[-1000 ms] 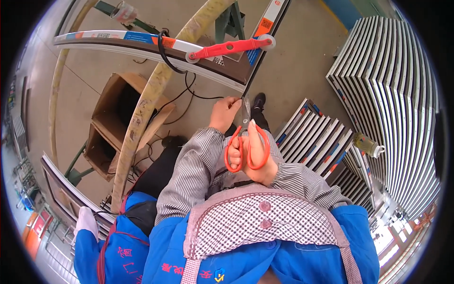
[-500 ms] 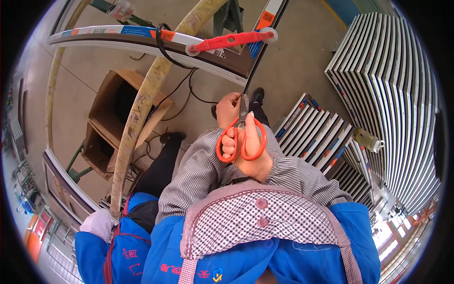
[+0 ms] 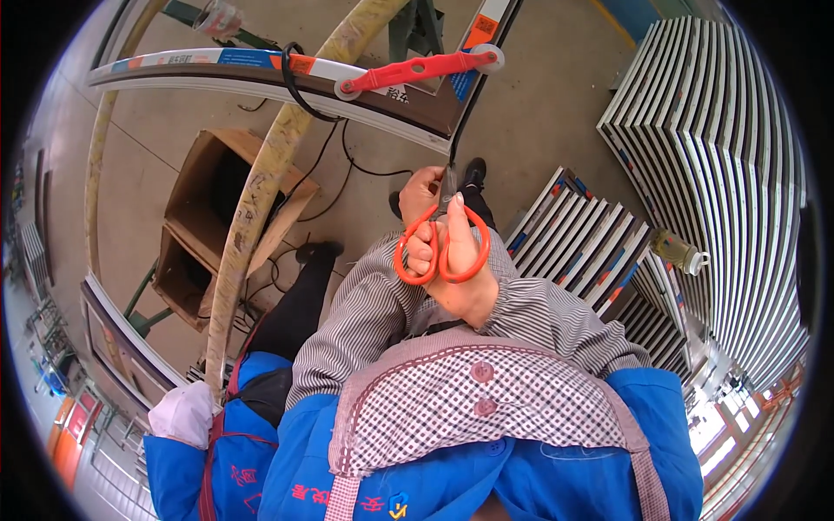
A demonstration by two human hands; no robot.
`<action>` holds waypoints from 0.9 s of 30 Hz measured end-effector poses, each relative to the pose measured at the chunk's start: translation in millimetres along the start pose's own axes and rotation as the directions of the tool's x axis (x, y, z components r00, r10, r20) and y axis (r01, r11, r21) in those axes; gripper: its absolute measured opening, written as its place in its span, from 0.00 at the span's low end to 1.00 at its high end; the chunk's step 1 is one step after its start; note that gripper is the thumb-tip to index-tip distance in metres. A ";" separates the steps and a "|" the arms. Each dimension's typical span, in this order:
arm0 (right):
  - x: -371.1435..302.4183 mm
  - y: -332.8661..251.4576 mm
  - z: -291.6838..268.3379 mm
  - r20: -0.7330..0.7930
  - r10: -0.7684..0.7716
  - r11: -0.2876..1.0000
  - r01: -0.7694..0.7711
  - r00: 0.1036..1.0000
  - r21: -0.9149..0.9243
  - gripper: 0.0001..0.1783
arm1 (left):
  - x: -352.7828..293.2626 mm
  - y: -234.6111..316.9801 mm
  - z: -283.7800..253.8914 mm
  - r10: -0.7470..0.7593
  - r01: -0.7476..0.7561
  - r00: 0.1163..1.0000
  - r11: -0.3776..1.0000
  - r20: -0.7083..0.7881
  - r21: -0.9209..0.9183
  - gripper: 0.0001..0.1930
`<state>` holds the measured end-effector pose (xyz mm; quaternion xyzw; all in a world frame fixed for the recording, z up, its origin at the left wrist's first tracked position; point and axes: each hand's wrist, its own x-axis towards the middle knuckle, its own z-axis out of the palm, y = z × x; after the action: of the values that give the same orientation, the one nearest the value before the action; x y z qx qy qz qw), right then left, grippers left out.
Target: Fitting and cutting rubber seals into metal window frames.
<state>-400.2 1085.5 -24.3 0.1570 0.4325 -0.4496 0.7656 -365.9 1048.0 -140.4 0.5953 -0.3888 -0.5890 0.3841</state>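
Observation:
My right hand (image 3: 465,269) grips scissors (image 3: 415,271) by their orange-red loops, with the thumb through one loop and fingers through the other. The dark blades point away from me, beside my left hand (image 3: 421,195). That hand is closed in a pinch on a thin black strip (image 3: 453,154), which hangs from the near corner of a brown and white frame (image 3: 382,117). The blade tips meet the strip close to my left fingers; whether they cut it is hard to see. A red roller tool (image 3: 417,71) with a pale wheel at each end lies across the frame's corner.
A wrapped yellowish rail (image 3: 269,174) passes under the frame. Open cardboard boxes (image 3: 200,221) and black cables lie at left. A co-worker in a pale cap (image 3: 182,414) is at lower left. Stacked frame pieces (image 3: 712,130) and a bottle (image 3: 673,250) stand at right.
The scissors and my right hand have shifted slightly up, nearer the frame's corner. My left hand keeps its pinch. The co-worker's cap has moved a little to the right.

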 end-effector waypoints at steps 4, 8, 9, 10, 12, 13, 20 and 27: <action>-0.3 -2.0 -12.8 0.071 0.036 0.999 -0.035 0.997 -0.010 0.31 | 2.9 -11.9 1.4 0.032 -0.032 0.999 0.999 0.005 0.043 0.10; -15.0 -17.1 -25.5 0.083 0.084 0.992 -0.075 0.993 -0.101 0.30 | 2.4 -8.1 2.3 0.017 -0.017 1.000 1.000 0.001 0.018 0.07; -18.7 -22.8 -33.4 0.086 0.113 0.977 -0.095 0.990 -0.190 0.30 | 2.1 -6.0 3.0 -0.025 0.028 0.999 0.997 0.033 -0.074 0.07; -22.3 -28.3 -40.0 0.087 0.149 0.952 -0.119 0.985 -0.281 0.30 | 1.7 -5.4 2.0 -0.065 0.075 0.996 0.983 0.062 -0.165 0.07; -28.2 -38.3 -51.8 0.047 0.177 0.931 -0.152 0.983 -0.333 0.27 | 1.7 -4.0 1.1 -0.067 0.089 0.993 0.964 0.095 -0.253 0.08; -29.3 -40.0 -57.9 0.005 0.032 0.809 -0.023 0.999 -0.587 0.26 | 0.8 0.6 0.2 -0.123 0.156 0.985 0.937 0.124 -0.313 0.08; -30.2 -46.4 -79.0 0.004 0.051 0.655 -0.031 0.999 -0.755 0.25 | 5.1 -14.6 -4.7 -0.280 0.519 0.855 0.471 0.437 -0.714 0.07; -23.3 -48.9 -63.6 -0.073 0.178 0.631 -0.171 0.981 -0.757 0.31 | 5.1 -14.9 6.5 -0.269 0.539 0.841 0.328 0.470 -0.776 0.08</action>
<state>-478.8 1111.7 -35.0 -0.1388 0.5602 -0.1519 0.8024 -372.2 1049.3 -156.1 0.2996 0.0948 -0.8503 0.4221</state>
